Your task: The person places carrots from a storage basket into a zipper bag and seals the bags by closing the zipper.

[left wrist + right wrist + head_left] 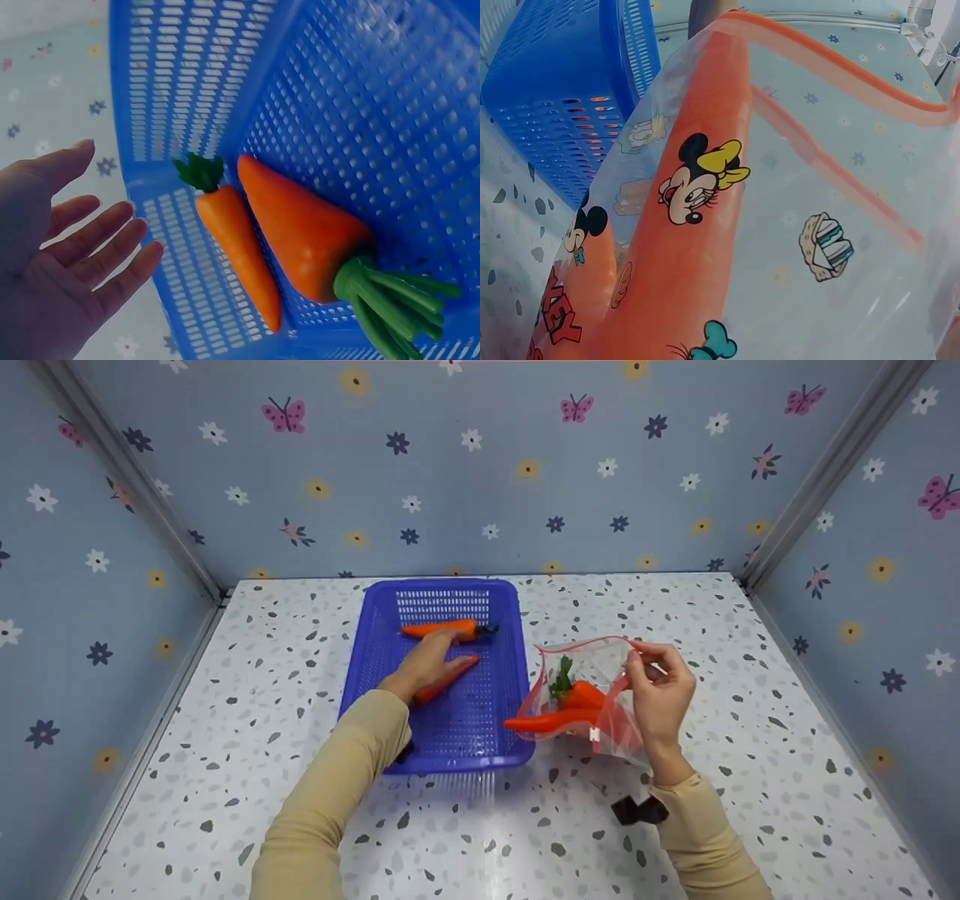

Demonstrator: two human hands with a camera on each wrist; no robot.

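Observation:
My left hand [426, 664] reaches down into a blue plastic basket [442, 584], its fingers extended over the carrots. In the left wrist view the same hand [82, 259] has spread fingers, with nothing in its palm. Two carrots lie in the basket: a slim one [238, 251] with dark leaves and a thicker one [307, 232] with a green stalk. My right hand [661, 690] pinches the red zip edge of a clear bag [600, 658]. Inside are a leafy-topped carrot [583, 695] and a long carrot [551, 721] whose tip sticks out of the mouth.
The speckled white table [285, 660] carries the basket and, to its right, the bag. Blue panels [480, 502] with flowers and butterflies enclose the back and both sides. Cartoon figures [697, 180] are printed on the bag. A white slider [595, 733] sits on its zip.

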